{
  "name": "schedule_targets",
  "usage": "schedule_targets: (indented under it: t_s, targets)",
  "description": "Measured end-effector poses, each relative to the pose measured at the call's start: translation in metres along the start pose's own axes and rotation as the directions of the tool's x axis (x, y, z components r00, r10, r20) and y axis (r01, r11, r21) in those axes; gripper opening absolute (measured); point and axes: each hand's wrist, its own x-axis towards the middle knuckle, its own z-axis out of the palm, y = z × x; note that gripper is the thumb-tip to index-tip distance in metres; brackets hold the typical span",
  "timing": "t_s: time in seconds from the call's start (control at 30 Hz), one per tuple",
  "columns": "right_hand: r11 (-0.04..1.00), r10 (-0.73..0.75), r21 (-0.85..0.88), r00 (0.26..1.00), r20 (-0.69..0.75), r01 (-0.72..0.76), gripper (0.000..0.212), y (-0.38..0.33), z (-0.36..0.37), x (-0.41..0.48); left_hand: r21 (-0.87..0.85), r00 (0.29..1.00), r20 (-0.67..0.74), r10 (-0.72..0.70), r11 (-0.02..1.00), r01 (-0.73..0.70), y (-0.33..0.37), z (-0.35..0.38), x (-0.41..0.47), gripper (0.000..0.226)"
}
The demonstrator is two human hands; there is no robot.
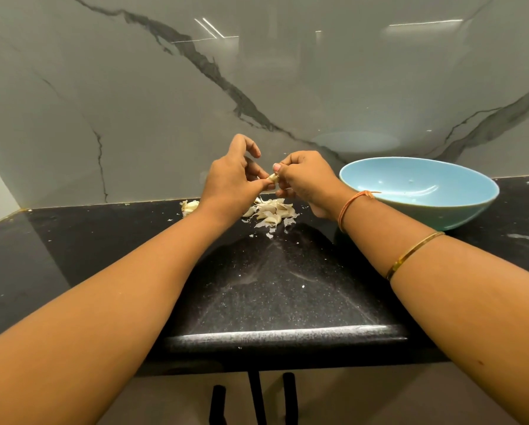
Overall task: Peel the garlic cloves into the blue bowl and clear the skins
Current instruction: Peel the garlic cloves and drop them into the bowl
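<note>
Garlic clove (pixel 273 178) (pale, skin partly loose) pinched between both hands.

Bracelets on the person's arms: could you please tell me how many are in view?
2. An orange thread band at the right wrist, and a gold bangle farther up that forearm. The left arm shows none.

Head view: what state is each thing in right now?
Left hand: pinches the garlic clove.
Right hand: pinches the same clove.
Garlic clove: between both hands, above the counter.
Blue bowl: sitting on the counter, no cloves seen inside.
Garlic pile: loose on the counter, under the hands.
</note>
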Motion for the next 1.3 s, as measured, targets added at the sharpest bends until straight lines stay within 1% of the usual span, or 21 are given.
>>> schedule_targets:
  t_s: [0.17, 0.33, 0.4, 0.53, 0.6, 0.67, 0.77, 0.83, 1.0, 1.17, 1.3]
  targets:
    - [0.968, 0.16, 0.194, 0.987, 0.019, -0.161, 0.025, -0.002, 0.002, -0.001, -0.038, 1.0, -0.011, 0.019, 0.999, -0.02, -0.002, 0.002, -0.001, 0.039]
    - [0.93, 0.218, 0.307, 0.976, -0.015, -0.203, 0.024, -0.003, 0.004, 0.001, -0.062, 0.999, -0.029, 0.028, 0.998, -0.029, -0.004, -0.001, 0.0, 0.035]
    - [0.941, 0.193, 0.287, 0.981, -0.02, -0.18, 0.024, -0.002, 0.001, 0.001, -0.069, 0.999, -0.036, 0.008, 0.998, -0.01, -0.005, -0.003, 0.0, 0.033]
    - [0.986, 0.11, 0.123, 0.994, 0.001, -0.109, 0.02, 0.001, -0.001, -0.004, -0.046, 0.998, -0.054, -0.013, 0.999, 0.01, -0.005, -0.003, -0.001, 0.031]
    - [0.991, 0.104, 0.09, 0.995, 0.008, -0.104, 0.017, 0.002, -0.001, -0.005, -0.023, 0.998, -0.069, -0.008, 1.0, 0.007, -0.004, -0.004, -0.001, 0.03]
    - [0.985, 0.117, 0.129, 0.993, 0.015, -0.118, 0.009, 0.001, -0.001, -0.004, 0.001, 0.996, -0.089, -0.001, 1.0, 0.001, -0.004, -0.005, -0.002, 0.028]
    - [0.963, 0.138, 0.231, 0.99, 0.031, -0.142, 0.011, -0.002, -0.001, -0.004, 0.03, 0.993, -0.114, 0.024, 0.999, -0.021, -0.002, -0.004, -0.002, 0.025]
    - [0.952, 0.12, 0.278, 0.991, 0.055, -0.131, 0.004, -0.005, 0.0, -0.007, 0.033, 0.993, -0.116, 0.036, 0.999, -0.032, -0.002, -0.004, -0.002, 0.023]
    - [0.932, 0.119, 0.337, 0.99, 0.072, -0.137, 0.003, -0.005, 0.0, -0.009, 0.043, 0.991, -0.123, 0.057, 0.998, -0.052, -0.004, -0.001, -0.002, 0.02]
    - [0.884, 0.157, 0.431, 0.983, 0.094, -0.182, 0.003, -0.006, 0.001, -0.01, 0.065, 0.989, -0.129, 0.076, 0.996, -0.068, -0.005, 0.001, -0.002, 0.019]
    - [0.87, 0.161, 0.455, 0.982, 0.098, -0.188, 0.004, -0.006, 0.0, -0.01, 0.072, 0.987, -0.139, 0.075, 0.995, -0.065, -0.006, 0.002, -0.001, 0.019]
